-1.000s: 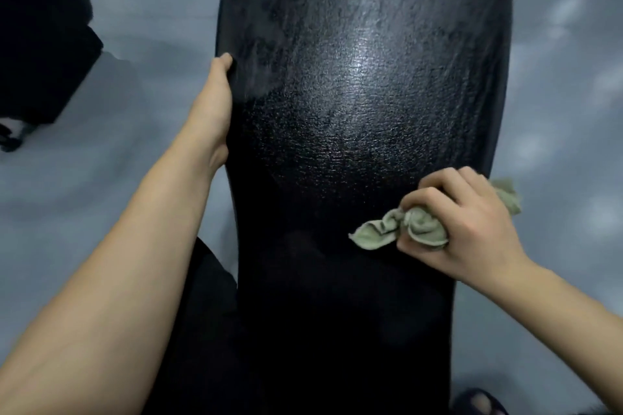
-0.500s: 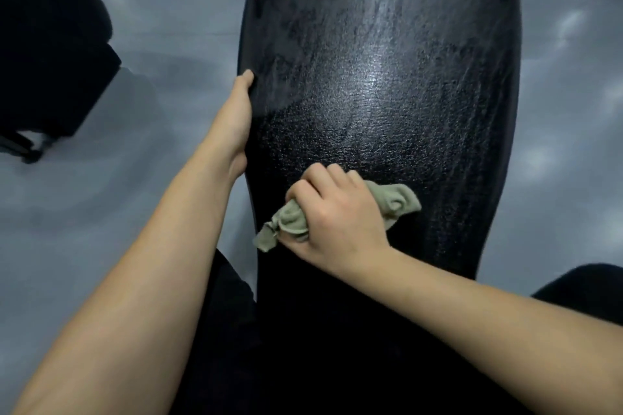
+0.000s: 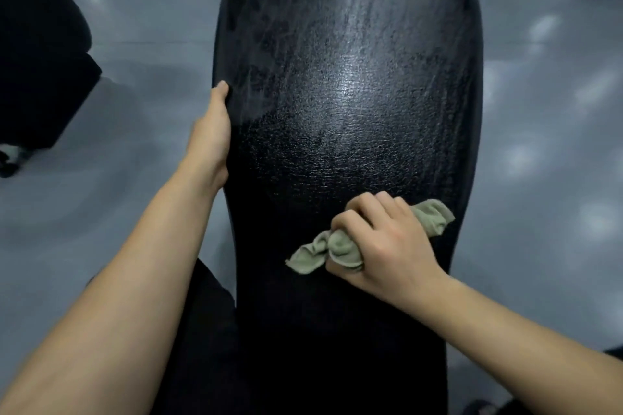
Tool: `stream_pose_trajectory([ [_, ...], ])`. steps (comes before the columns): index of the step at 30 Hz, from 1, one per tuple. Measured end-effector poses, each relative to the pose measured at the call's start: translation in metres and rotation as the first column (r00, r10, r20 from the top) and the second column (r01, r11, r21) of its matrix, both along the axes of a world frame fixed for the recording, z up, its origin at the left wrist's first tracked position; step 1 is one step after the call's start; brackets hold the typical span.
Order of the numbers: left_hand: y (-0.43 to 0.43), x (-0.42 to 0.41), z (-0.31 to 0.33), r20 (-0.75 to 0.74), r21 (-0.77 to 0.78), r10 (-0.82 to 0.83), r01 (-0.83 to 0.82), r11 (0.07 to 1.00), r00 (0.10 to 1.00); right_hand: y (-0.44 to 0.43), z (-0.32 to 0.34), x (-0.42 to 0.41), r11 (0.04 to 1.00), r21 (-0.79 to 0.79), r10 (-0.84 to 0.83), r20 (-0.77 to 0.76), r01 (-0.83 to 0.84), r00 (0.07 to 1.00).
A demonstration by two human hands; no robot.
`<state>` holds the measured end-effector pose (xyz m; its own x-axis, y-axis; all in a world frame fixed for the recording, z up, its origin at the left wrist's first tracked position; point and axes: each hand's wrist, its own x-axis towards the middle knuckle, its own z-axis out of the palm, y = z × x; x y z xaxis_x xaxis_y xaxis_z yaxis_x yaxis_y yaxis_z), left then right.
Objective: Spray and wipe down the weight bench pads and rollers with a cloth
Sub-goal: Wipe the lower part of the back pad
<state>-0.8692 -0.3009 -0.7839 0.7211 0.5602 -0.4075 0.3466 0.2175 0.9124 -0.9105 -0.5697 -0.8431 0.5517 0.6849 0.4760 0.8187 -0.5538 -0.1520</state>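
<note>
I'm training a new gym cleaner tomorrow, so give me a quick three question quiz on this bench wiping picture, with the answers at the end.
1. True or false: the left hand holds the green cloth.
2. Where on the black bench pad does the cloth lie? A) the near half, towards the right side. B) the far end. C) hanging off the left edge.
3. Fill in: the left hand is set against the pad's ___ edge.

Key:
1. False: the right hand grips it, bunched.
2. A.
3. Left.
</note>
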Motion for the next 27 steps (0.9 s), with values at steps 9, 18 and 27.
stream_pose_trajectory([
  [9,0.003,0.007,-0.009,0.061,-0.055,0.01,-0.007,0.998,0.998,-0.022,0.016,0.05,0.811,0.285,-0.503,-0.105,0.51,0.858],
  [18,0.01,0.002,-0.005,0.024,-0.039,-0.067,0.068,0.997,0.997,0.119,0.029,0.033,0.945,0.129,-0.299,-0.025,0.3,0.954],
  [27,0.025,0.008,-0.022,0.013,-0.028,-0.007,0.008,1.0,1.0,0.114,0.029,0.035,0.996,0.054,-0.076,0.053,0.073,0.996],
])
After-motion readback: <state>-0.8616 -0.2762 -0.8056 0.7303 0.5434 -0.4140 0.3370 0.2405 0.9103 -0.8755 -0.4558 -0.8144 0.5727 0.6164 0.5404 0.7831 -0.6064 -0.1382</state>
